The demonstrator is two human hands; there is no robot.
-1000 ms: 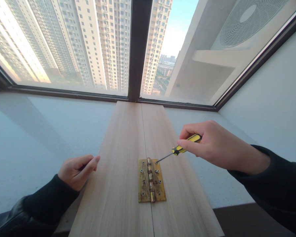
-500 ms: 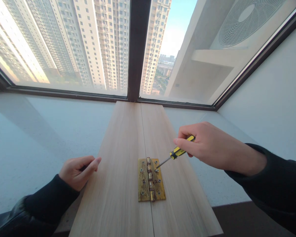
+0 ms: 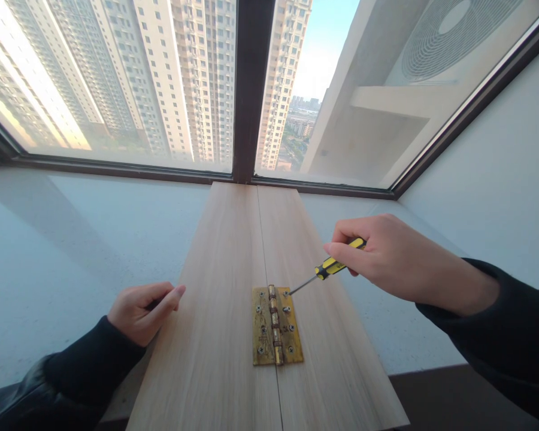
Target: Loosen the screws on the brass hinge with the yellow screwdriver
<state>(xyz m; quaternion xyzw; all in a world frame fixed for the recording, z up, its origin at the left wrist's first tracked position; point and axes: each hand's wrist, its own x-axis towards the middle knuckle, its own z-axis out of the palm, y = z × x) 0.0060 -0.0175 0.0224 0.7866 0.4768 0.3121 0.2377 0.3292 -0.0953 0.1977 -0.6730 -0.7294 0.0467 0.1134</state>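
Note:
A brass hinge (image 3: 278,326) lies flat across the seam between two pale wooden boards (image 3: 220,251). Several screws sit in its leaves; one on the right leaf, second from the top, stands proud at a tilt. My right hand (image 3: 377,251) grips a yellow-and-black screwdriver (image 3: 335,265) by its handle. The screwdriver's tip is at the top right screw (image 3: 286,294) of the hinge; whether it is seated in the slot I cannot tell. At the left edge of the boards rests my left hand (image 3: 146,311), fingers curled and thumb against them, with nothing visible in it.
The boards lie on a white speckled sill (image 3: 94,239) and reach to the dark window frame (image 3: 247,120). A white wall (image 3: 498,149) rises on the right. Beyond the glass are tall buildings and an outdoor fan unit (image 3: 453,30).
My right hand has moved slightly up and to the right, taking the screwdriver's tip from the tilted second screw to the top right one. My left hand has stayed in place.

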